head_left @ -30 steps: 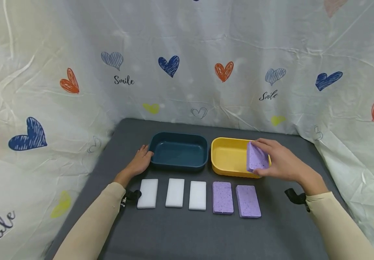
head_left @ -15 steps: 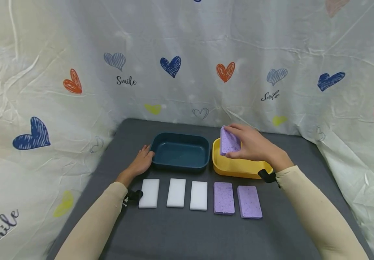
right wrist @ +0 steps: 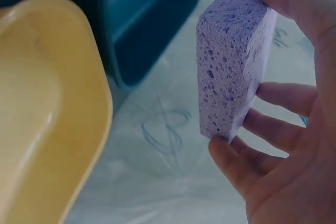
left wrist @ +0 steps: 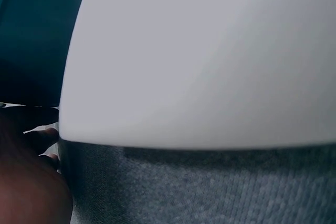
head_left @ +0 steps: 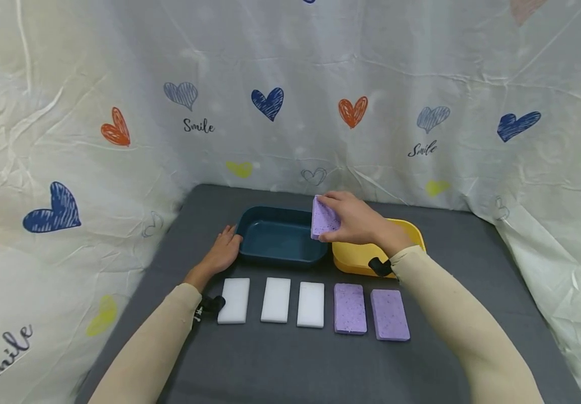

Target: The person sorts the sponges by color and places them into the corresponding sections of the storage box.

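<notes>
Your right hand [head_left: 353,219] pinches a purple sponge [head_left: 324,219] near the teal container [head_left: 281,259]; your left hand [head_left: 222,250], fingers extended, touches this container's side.

— What lies before the left tray [head_left: 275,258] and right tray [head_left: 353,259]?
— Five pads [head_left: 310,304] abreast on the table [head_left: 295,365]; behind, a curtain [head_left: 300,73]; near the trays' facing ends, a sixth pad [head_left: 322,220] in the right hand [head_left: 355,221].

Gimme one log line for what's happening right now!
right hand: holds purple sponge, midair | left hand: at teal tray | table: three white sponges, two purple sponges
</notes>
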{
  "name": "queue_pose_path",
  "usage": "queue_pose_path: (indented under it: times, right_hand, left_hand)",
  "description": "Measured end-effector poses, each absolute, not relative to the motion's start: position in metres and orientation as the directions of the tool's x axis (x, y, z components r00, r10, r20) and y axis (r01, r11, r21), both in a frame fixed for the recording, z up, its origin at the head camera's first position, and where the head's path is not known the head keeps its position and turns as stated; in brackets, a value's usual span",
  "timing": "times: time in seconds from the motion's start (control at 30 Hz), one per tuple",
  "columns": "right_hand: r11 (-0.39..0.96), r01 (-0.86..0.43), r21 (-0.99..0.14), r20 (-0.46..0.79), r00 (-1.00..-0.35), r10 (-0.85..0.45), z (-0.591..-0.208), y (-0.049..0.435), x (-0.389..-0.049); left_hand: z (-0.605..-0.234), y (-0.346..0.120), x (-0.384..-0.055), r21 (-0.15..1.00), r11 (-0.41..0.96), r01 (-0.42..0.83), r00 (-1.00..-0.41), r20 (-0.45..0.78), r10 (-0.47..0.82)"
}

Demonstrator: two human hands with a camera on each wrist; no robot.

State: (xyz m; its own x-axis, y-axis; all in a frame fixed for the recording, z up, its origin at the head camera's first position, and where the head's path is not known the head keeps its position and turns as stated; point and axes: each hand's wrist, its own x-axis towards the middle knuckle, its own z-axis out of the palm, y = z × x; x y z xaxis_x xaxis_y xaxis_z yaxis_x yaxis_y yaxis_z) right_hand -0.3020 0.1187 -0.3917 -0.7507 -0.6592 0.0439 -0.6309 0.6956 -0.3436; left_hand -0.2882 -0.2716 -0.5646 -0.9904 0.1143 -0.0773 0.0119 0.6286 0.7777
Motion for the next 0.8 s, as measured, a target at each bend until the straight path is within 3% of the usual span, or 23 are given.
queue_pose_path:
  times: [0.27,0.8]
  right_hand:
    - [0.706,-0.633,-0.316,0.015,-0.748,-0.664,-0.414,0.088,-0.312]
    - [0.746,-0.628,-0.224,-0.111,-0.744,-0.659,-0.464,0.052,-0.323]
  left_hand:
    - [-0.584,-0.279,-0.3,0.768,0.638,0.047,-0.99,-0.048,0.132]
    - [-0.58,-0.278,-0.298,0.752,0.657,0.049,-0.988,-0.058,0.141]
